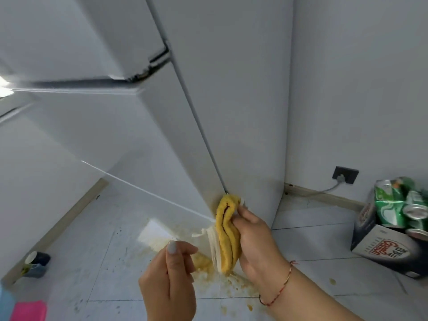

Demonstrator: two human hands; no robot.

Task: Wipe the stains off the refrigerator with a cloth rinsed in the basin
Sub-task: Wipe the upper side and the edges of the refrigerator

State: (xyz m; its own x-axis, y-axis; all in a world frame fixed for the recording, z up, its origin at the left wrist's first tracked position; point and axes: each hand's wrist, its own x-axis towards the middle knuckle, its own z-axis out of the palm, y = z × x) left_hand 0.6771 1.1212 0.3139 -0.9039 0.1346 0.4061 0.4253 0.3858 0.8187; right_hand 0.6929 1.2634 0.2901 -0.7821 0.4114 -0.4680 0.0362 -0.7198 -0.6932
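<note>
Glossy smooth white refrigerator (227, 93), nubby yellow terry cloth (228, 235), glossy floor tiles (111, 269), printed cardboard box (384, 246)

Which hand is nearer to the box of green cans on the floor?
The right. The right hand, holding the yellow cloth, is just left of the box of green cans. The left hand is farther left and lower.

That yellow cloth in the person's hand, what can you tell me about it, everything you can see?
The cloth is mustard-yellow terry on one side with a thin white layer on the other, bunched into long folds with a dark line down one crease. The right hand grips it. It hangs roughly upright, its top pressed against the refrigerator at the bottom corner, where a yellowish stain shows. A white edge trails out to the left at mid-height.
</note>
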